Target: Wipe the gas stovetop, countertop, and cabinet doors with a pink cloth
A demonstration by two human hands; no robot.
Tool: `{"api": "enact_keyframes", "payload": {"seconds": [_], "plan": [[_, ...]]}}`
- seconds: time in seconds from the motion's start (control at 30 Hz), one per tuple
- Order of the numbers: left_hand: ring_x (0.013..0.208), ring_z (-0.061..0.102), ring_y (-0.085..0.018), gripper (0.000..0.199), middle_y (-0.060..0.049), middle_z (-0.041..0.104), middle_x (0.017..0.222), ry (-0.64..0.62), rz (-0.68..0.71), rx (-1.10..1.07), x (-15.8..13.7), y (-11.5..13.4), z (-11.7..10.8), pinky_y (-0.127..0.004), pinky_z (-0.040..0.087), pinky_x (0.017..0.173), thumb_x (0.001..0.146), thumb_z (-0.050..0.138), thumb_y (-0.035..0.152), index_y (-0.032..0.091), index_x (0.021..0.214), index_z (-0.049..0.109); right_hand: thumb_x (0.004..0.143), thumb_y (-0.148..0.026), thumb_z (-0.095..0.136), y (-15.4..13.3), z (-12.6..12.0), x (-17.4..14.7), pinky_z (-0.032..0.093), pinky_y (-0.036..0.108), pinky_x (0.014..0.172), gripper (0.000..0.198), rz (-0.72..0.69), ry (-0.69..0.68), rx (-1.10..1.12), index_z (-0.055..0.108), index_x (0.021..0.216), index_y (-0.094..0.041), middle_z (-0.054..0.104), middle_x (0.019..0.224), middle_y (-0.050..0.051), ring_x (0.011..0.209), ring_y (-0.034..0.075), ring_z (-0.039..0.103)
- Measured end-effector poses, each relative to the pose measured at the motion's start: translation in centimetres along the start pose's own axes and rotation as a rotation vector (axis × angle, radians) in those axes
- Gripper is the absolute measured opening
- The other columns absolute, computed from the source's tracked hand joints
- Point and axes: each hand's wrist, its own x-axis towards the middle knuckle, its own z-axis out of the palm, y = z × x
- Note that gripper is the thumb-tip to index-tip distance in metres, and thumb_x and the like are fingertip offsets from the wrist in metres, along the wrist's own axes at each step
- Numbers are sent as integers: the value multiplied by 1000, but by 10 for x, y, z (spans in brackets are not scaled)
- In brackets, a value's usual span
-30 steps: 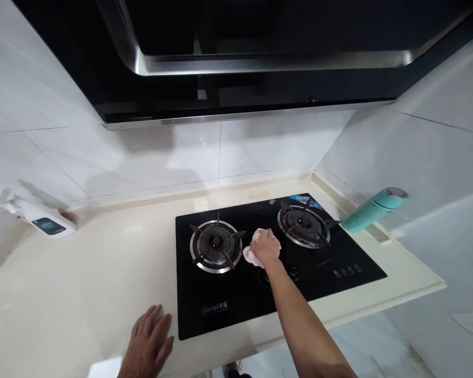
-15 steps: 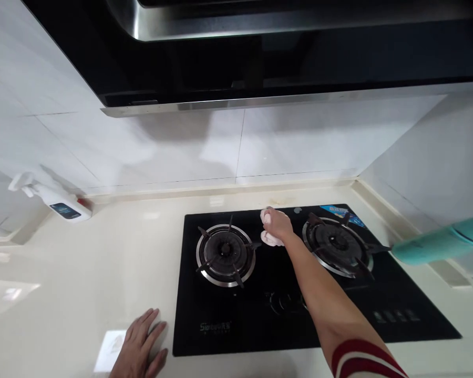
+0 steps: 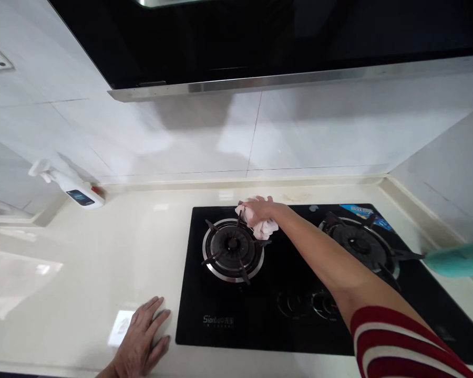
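A crumpled pale pink cloth (image 3: 265, 229) is bunched under my right hand (image 3: 257, 211), whose fingers wrap round it. Hand and cloth rest at the back of the black glass gas stove (image 3: 295, 268), by the upper right edge of the left burner (image 3: 232, 247). My left hand (image 3: 144, 333) lies on the cream countertop (image 3: 118, 252) with its fingers spread, just left of the stove's front corner. It holds nothing. Part of the right burner (image 3: 358, 245) shows beyond my right forearm.
A white spray bottle (image 3: 73, 189) leans by the wall at the back left. Low over the stove hangs a black range hood (image 3: 268, 47). A teal cylindrical object (image 3: 457, 260) is at the right. A small white square (image 3: 122, 326) lies beside my left hand.
My right hand has moved left with the cloth, from between the burners to the left burner's back edge. My left hand stays on the countertop. The view has shifted slightly.
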Motion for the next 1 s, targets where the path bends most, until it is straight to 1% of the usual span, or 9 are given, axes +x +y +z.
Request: {"api": "enact_keyframes", "payload": {"seconds": [0.07,0.13,0.27,0.33,0.4,0.57,0.67,0.87,1.0], "plan": [[137,49,-32,48,-15,54,145,3,2,3,1,0,-1,-46,51,103,88,65,32,22,134,56,63,-47,86,-5,0,1,27,61,113,83,61,-29,-24,57,137,-23,48,140,15,134,38,37],[137,49,-32,48,-15,54,145,1,3,8,0,0,0,-46,51,103,88,64,33,22,134,55,70,-44,80,-13,2,1,32,61,109,76,95,-50,-31,56,138,-21,48,136,17,130,39,40],[138,48,-33,49,-14,52,148,-13,-4,1,-6,-3,6,-48,51,104,88,64,35,23,135,56,84,-41,67,-25,4,-1,37,61,105,65,44,-40,-3,47,146,-36,42,142,13,131,37,37],[138,48,-33,49,-13,51,150,-12,-16,-10,-9,-5,9,-48,50,105,89,63,36,25,136,56,87,-41,62,-26,2,-1,35,62,107,54,6,-41,8,53,141,-41,42,142,10,132,36,35],[139,48,-33,49,-13,51,151,-11,-27,-23,-10,-6,10,-48,50,105,89,62,36,26,137,56,88,-38,61,-23,-1,-2,33,63,108,48,-10,-49,16,57,136,-42,43,141,8,132,35,35],[140,46,-34,49,-13,50,151,-12,-33,-62,-10,-6,10,-49,50,106,90,62,34,25,137,56,86,-23,60,-8,1,-13,38,58,106,57,27,-58,40,54,139,-45,38,146,6,132,34,34],[140,47,-33,50,-13,51,150,-18,-40,-69,-11,-5,10,-48,50,106,89,63,34,25,138,55,86,-21,59,4,8,-24,40,55,106,62,56,-51,44,50,142,-46,37,147,6,133,33,35],[137,50,-31,46,-11,55,146,-1,-54,-78,-6,-2,5,-45,49,106,90,63,36,26,134,59,86,-28,61,26,21,-44,41,45,104,68,123,-43,31,43,151,-39,39,143,10,130,33,39],[136,50,-31,44,-12,57,144,19,-45,-80,-2,1,1,-45,49,106,89,63,33,24,133,60,89,-36,60,36,30,-62,43,44,101,66,203,-23,10,41,153,-36,41,141,12,126,32,43]]}}
